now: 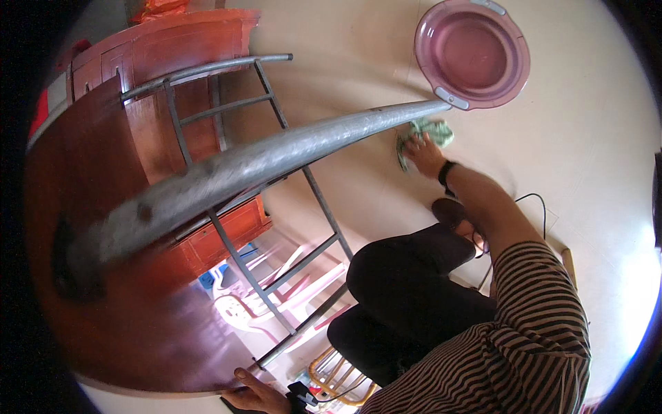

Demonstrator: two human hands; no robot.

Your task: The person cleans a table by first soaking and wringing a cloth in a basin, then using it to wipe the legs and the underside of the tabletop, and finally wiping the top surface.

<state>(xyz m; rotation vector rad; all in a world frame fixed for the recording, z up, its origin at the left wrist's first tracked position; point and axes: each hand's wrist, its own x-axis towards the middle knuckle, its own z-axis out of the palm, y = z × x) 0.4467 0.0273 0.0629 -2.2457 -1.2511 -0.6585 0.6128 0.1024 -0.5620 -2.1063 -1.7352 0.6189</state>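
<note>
Cloth on the floor, just nearer than the basin: probably light, soft and limp, best bunched mid-fold. The right hand's fingers curl over it, holding it; the left hand is by the brown panel, grip unclear.

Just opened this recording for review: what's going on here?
A person's right hand is on a green cloth, seemingly at the pale floor, near a pink basin. Their left hand is by the edge of a brown tabletop, its grip unclear. In the view, a grey metal frame stretches from the tabletop toward the basin.
</note>
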